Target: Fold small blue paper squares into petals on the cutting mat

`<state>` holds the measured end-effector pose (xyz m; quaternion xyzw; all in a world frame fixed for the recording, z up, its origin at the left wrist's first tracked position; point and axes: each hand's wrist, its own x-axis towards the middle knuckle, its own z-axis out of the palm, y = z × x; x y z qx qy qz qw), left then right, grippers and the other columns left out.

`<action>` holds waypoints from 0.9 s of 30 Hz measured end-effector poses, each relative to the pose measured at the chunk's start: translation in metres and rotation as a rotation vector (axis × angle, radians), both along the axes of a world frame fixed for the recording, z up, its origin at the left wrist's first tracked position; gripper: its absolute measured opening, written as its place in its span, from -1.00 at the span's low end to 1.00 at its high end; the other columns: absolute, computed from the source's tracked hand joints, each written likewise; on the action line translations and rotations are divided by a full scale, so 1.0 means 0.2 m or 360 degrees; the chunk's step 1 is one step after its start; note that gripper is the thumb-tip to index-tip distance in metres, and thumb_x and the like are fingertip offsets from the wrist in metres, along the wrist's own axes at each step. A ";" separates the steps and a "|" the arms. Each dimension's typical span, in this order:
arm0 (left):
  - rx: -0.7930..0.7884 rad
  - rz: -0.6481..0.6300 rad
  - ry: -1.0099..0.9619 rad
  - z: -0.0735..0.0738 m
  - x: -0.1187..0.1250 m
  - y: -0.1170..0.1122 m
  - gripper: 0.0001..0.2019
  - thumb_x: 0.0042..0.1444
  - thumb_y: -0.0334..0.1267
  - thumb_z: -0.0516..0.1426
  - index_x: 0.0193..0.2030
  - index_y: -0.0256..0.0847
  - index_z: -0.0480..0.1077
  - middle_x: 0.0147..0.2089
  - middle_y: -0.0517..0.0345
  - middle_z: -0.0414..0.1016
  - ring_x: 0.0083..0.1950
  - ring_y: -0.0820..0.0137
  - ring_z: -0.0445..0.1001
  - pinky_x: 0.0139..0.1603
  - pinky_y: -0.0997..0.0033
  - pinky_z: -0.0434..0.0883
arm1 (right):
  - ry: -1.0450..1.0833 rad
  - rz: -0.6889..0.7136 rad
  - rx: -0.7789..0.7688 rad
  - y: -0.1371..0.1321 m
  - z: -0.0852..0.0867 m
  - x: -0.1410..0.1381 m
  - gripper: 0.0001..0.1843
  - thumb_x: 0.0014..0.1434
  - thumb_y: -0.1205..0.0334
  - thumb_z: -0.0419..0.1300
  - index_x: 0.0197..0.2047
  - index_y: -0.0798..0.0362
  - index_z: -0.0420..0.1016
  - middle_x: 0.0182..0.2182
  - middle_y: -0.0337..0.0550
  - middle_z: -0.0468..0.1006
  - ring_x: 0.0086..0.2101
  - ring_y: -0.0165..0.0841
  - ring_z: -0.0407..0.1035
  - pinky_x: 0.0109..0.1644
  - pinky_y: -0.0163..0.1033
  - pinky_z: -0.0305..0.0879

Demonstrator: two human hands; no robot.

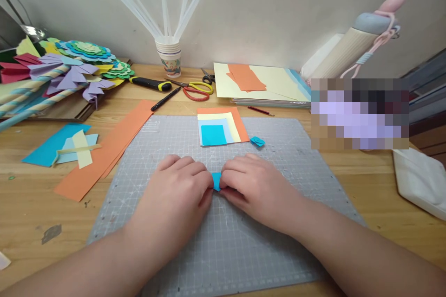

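Observation:
Between my two hands is a small piece of blue paper [216,181], mostly covered by the fingers. My left hand [179,185] pinches its left side, and my right hand [252,185] grips its right side. Both are closed, low over the grey cutting mat [216,250]. Beyond them lies a stack of square papers, with a blue square [213,135] on top of light blue, cream and orange sheets [241,123]. A small folded blue paper piece [257,141] rests right of that stack.
Orange strips [108,153] and paper scraps [78,146] lie left. Behind are a utility knife [150,84], black pen [165,99], scissors [197,90], paper cup [169,62] with white strips, and a paper stack [278,88]. Paper flowers [85,53] fill the left back; a white object [420,178] sits right.

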<state>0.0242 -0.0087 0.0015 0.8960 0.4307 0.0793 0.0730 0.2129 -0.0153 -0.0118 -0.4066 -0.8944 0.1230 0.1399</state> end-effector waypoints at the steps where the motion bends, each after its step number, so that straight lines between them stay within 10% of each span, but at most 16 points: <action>1: -0.0012 -0.0003 0.0017 0.00 0.00 -0.01 -0.81 0.12 -0.39 0.09 -0.49 -0.18 0.40 -0.42 0.23 0.49 -0.31 0.30 0.43 -0.21 0.21 0.24 | 0.0001 -0.0012 -0.0024 0.00 0.00 0.00 -0.89 0.20 0.34 0.22 -0.38 0.09 0.43 -0.41 -0.24 0.46 -0.34 -0.34 0.31 -0.27 -0.19 0.09; 27: -0.0380 0.0255 -0.0188 -0.03 -0.01 0.02 -0.90 0.11 -0.25 0.13 -0.38 -0.13 0.46 -0.27 0.16 0.49 -0.15 0.20 0.41 -0.10 0.10 0.20 | 0.0263 -0.0537 -0.0581 -0.01 0.01 -0.05 -0.86 0.21 0.37 0.15 -0.38 0.08 0.46 -0.28 -0.14 0.41 -0.23 -0.27 0.31 -0.13 -0.10 0.25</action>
